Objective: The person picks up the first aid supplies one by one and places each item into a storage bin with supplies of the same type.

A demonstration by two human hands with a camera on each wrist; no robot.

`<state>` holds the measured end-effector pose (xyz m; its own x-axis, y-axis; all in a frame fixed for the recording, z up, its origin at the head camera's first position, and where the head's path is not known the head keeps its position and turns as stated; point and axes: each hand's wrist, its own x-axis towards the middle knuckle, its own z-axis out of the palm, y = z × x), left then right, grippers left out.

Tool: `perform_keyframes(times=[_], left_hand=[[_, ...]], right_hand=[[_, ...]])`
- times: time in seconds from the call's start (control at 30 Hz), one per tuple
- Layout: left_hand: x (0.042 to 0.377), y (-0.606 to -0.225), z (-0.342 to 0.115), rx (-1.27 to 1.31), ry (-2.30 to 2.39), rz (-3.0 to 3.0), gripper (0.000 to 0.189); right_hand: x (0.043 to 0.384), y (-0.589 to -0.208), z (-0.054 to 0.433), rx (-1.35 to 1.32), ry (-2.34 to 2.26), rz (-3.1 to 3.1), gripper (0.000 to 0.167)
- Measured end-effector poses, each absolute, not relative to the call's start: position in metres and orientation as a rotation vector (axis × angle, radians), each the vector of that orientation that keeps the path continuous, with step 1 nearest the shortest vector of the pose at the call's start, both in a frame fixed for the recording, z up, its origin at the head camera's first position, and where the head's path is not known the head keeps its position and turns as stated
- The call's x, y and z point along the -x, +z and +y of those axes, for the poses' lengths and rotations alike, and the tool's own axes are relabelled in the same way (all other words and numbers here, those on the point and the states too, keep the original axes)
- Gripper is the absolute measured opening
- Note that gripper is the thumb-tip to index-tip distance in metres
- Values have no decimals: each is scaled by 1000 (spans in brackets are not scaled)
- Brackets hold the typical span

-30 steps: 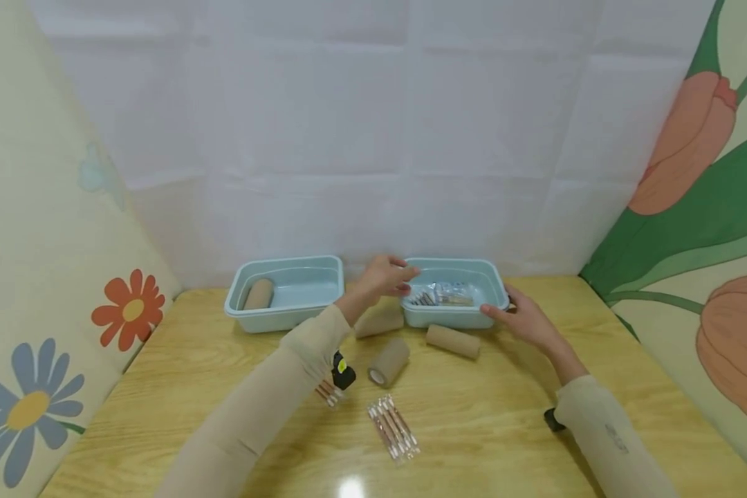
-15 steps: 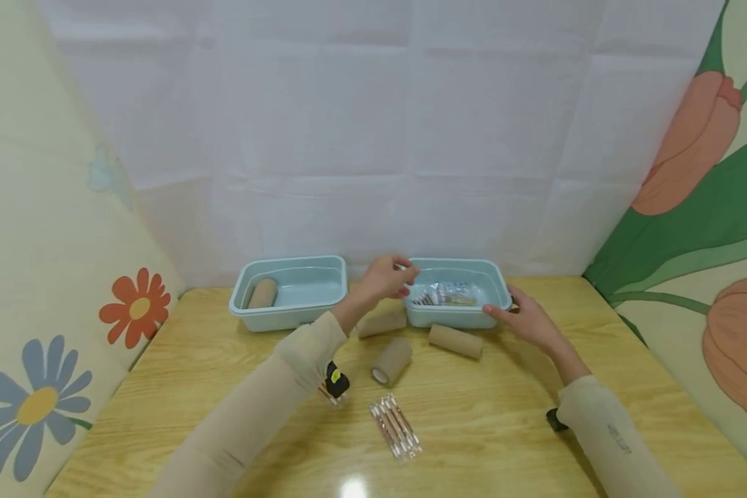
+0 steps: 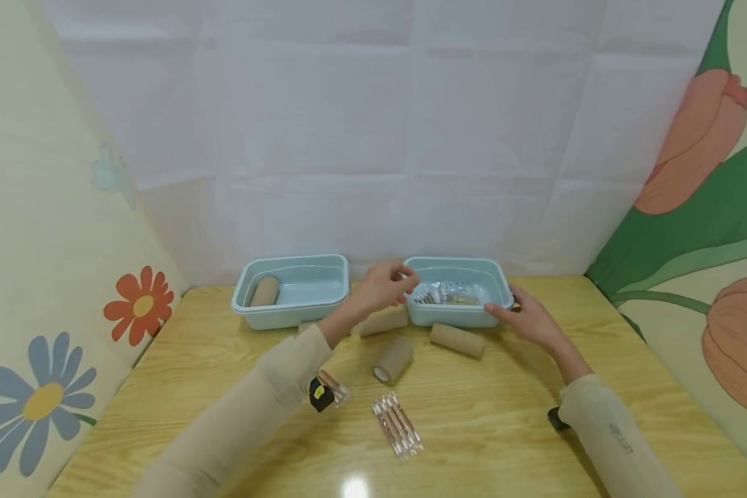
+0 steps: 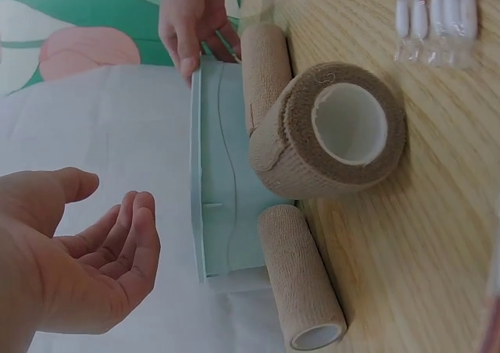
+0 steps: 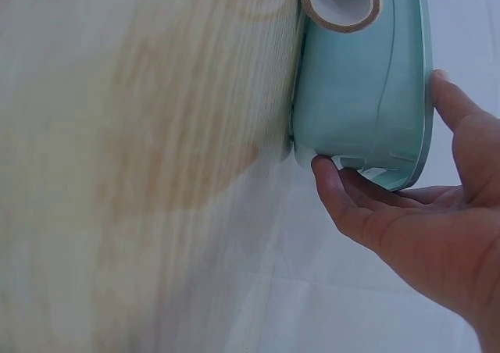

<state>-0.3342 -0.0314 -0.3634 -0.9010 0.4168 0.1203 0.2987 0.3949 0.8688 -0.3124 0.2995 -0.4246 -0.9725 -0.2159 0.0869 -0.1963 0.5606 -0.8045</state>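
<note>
My right hand [image 3: 528, 319] grips the right end of a light-blue plastic bin [image 3: 457, 317]. In the right wrist view its thumb lies at the rim and the fingers are bent against the end wall. Clear packets of swabs [image 3: 448, 295] lie inside this bin. Over the bin's left end hovers my left hand [image 3: 380, 287], fingers loosely curled and holding nothing, as the left wrist view confirms. Tan bandage rolls lie in front of the bin: one at its right front [image 3: 457, 340], one nearer me [image 3: 393, 360], one below my left hand [image 3: 383, 322].
A second blue bin [image 3: 289, 317] stands at the left with one bandage roll [image 3: 264, 292] inside. Another roll [image 3: 305, 326] is mostly hidden behind my left arm. Packs of brown-stemmed swabs [image 3: 397, 425] lie on the wooden table [image 3: 473, 429]. A white sheet [image 3: 311, 138] hangs behind.
My left forearm has shifted to the left and the hand has dropped slightly, uncovering part of a roll and more of a swab pack. My right hand keeps its grip on the bin.
</note>
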Motion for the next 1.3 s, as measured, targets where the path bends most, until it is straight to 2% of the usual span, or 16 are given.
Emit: perform_keyframes(times=[0.53,0.9,1.07,1.3], left_hand=[[307,-360,-48,-811,1385,2660,29],[299,-376,-78,-919,1371,2692,23],[293,-379,-87,-918,1341,2702,25],[282,-390,-104,-1063,1202,2717,23]], right_hand=[[309,-424,297,346,-1423,2740,88],[309,-424,303,334,-1402,2749,91],[309,-421,302,332,-1390,2753,86],[312,-423,299,342,-1373,2757,83]])
